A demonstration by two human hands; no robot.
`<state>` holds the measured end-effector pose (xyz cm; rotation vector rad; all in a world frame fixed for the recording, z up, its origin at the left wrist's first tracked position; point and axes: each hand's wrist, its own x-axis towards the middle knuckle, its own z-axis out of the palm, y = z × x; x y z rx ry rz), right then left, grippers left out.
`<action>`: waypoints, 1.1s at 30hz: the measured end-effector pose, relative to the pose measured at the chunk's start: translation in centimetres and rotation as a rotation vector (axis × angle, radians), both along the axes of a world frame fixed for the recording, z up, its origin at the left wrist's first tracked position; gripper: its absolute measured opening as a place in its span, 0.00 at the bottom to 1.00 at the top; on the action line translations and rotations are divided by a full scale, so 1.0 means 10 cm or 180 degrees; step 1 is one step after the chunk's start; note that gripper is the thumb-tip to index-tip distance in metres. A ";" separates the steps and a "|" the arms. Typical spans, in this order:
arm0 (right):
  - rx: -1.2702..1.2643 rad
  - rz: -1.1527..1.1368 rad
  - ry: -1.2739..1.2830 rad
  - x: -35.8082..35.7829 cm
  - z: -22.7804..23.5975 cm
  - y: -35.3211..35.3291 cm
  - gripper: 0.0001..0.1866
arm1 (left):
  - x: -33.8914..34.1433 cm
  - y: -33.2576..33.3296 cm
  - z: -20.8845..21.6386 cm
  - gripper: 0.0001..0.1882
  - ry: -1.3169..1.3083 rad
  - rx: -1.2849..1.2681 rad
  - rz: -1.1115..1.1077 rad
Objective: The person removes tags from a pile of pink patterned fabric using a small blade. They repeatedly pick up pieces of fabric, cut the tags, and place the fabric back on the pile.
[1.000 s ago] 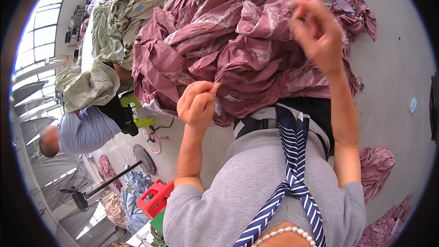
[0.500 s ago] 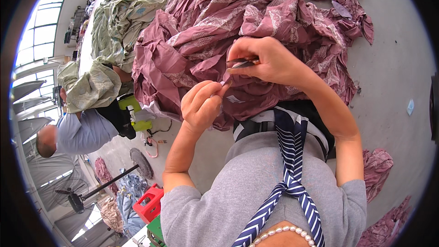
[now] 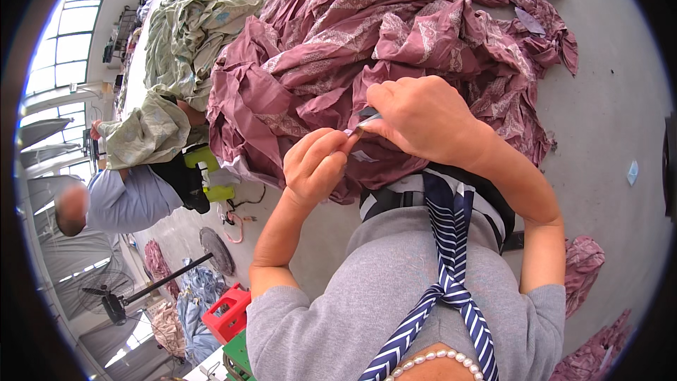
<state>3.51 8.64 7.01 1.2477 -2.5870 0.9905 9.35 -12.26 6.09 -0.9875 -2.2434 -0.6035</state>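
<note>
a grey top and a blue-and-white striped strap (image 3: pixel 451 268) were seen nearest the camera, with both forearms raised above them. the left hand (image 3: pixel 314 166) was closed in a pinch on a small bit of the maroon cloth (image 3: pixel 395 49), close to the fingertips of the other hand. the right hand (image 3: pixel 423 120) was curled around a small dark tool (image 3: pixel 367 116), seemingly a thread snip, whose tip was brought right against the pinched spot; whether its blades were parted could not be told. the step in hand was judged to be the trimming of a thread or edge, and a steady pinch and a short, exact cut were called for. beyond the hands the maroon cloth was heaped on the grey floor (image 3: pixel 606 120), a pale green heap (image 3: pixel 190 28) was piled beside it, and another person in a light blue shirt (image 3: pixel 123 197) was bent over at the left
</note>
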 end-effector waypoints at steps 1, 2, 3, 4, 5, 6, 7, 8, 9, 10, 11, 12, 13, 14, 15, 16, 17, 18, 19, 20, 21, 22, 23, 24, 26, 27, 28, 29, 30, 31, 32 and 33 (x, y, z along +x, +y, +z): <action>0.0099 0.0015 0.0100 0.00 0.00 -0.02 0.13 | 0.00 0.00 0.00 0.18 0.0007 0.0009 -0.0016; 0.0197 0.0030 0.0199 0.01 0.01 -0.04 0.12 | 0.01 0.00 0.00 0.18 0.0013 0.0018 -0.0032; 0.0219 0.0009 0.0251 0.01 0.01 -0.04 0.12 | 0.01 0.01 -0.01 0.18 0.0036 0.0019 -0.0024; 0.0245 -0.0010 0.0299 0.01 0.02 -0.03 0.11 | 0.01 0.01 -0.01 0.18 0.0055 0.0024 -0.0015; 0.0269 -0.0029 0.0346 0.01 0.03 -0.02 0.11 | 0.01 0.01 -0.02 0.18 0.0074 0.0028 -0.0007; -0.0010 -0.0198 0.0355 0.00 0.05 0.01 0.11 | 0.01 0.00 -0.02 0.18 0.0065 0.0039 0.0035; -0.0283 -0.0368 0.0355 -0.02 0.06 0.07 0.11 | 0.02 0.00 -0.03 0.17 0.0047 0.0056 0.0075; -0.0919 -0.0627 0.0188 -0.07 0.04 0.13 0.11 | 0.02 0.00 -0.04 0.17 0.0028 0.0072 0.0114; -0.1267 -0.0977 -0.0135 -0.10 0.10 0.20 0.13 | 0.02 -0.03 -0.05 0.17 -0.0117 0.0210 0.0267; -0.1480 -0.1129 -0.0344 -0.10 0.07 0.29 0.13 | 0.02 -0.06 -0.08 0.17 -0.0277 0.0362 0.0399; -0.1693 -0.1284 -0.0551 -0.10 0.04 0.38 0.14 | 0.01 -0.09 -0.12 0.17 -0.0441 0.0509 0.0531; -0.1590 -0.1215 -0.0856 -0.05 0.05 0.45 0.17 | 0.00 -0.11 -0.15 0.16 -0.0568 0.0776 0.0889; -0.1585 -0.1029 -0.1053 0.02 -0.05 0.50 0.18 | -0.04 -0.15 -0.19 0.15 -0.0726 0.0950 0.1130; -0.1435 -0.0764 -0.1099 0.08 -0.14 0.52 0.19 | -0.08 -0.20 -0.24 0.14 -0.0919 0.1051 0.1300; -0.1287 -0.0496 -0.1146 0.16 -0.24 0.54 0.20 | -0.11 -0.23 -0.27 0.13 -0.1114 0.1147 0.1471; -0.1161 -0.0250 -0.1192 0.25 -0.37 0.54 0.20 | -0.13 -0.22 -0.29 0.13 -0.0848 0.0811 0.1466; -0.1014 -0.0091 -0.1143 0.33 -0.53 0.54 0.19 | -0.16 -0.21 -0.30 0.13 -0.0586 0.0480 0.1444; -0.0784 -0.0089 -0.1104 0.40 -0.62 0.57 0.19 | -0.17 -0.17 -0.31 0.13 -0.0320 0.0154 0.1414; -0.0557 -0.0081 -0.1073 0.46 -0.70 0.61 0.18 | -0.13 -0.10 -0.32 0.12 -0.0314 0.0178 0.1128; -0.0367 -0.0172 -0.1015 0.50 -0.80 0.65 0.19 | -0.04 0.02 -0.32 0.12 -0.0298 0.0201 0.0851; -0.0301 -0.0226 -0.0946 0.53 -0.86 0.70 0.19 | 0.06 0.14 -0.34 0.11 -0.0282 0.0228 0.0573; -0.0236 -0.0276 -0.0859 0.55 -0.91 0.75 0.19 | 0.18 0.25 -0.39 0.11 -0.0893 0.0281 0.0104; -0.0174 -0.0312 -0.0771 0.57 -0.94 0.77 0.20 | 0.29 0.34 -0.47 0.12 -0.1498 0.0328 -0.0357; -0.0058 -0.0318 -0.0733 0.60 -0.97 0.79 0.16 | 0.33 0.44 -0.55 0.12 -0.1866 0.0171 -0.0420; 0.0515 -0.0398 -0.0424 0.63 -1.09 0.83 0.12 | 0.31 0.57 -0.66 0.13 -0.2522 -0.0049 -0.0386; 0.0803 -0.0436 -0.0272 0.64 -1.17 0.86 0.11 | 0.25 0.59 -0.71 0.15 -0.2714 -0.0071 -0.0285; 0.0800 -0.0489 -0.0307 0.60 -1.22 0.88 0.09 | 0.18 0.60 -0.74 0.15 -0.2756 -0.0303 -0.0234; 0.0600 -0.0559 -0.0462 0.58 -1.25 0.92 0.09 | 0.12 0.62 -0.76 0.16 -0.2793 -0.0536 -0.0181; 0.0397 -0.0628 -0.0614 0.55 -1.27 0.95 0.10 | 0.09 0.65 -0.79 0.16 -0.2807 -0.0669 -0.0211; 0.0180 -0.0693 -0.0767 0.52 -1.27 0.97 0.11 | 0.08 0.67 -0.82 0.16 -0.2823 -0.0813 -0.0234; -0.0132 -0.0758 -0.0861 0.49 -1.25 0.97 0.10 | 0.08 0.68 -0.85 0.16 -0.2837 -0.0957 -0.0254; -0.0200 -0.0785 -0.0918 0.46 -1.22 0.97 0.10 | 0.07 0.68 -0.87 0.15 -0.2831 -0.1030 -0.0229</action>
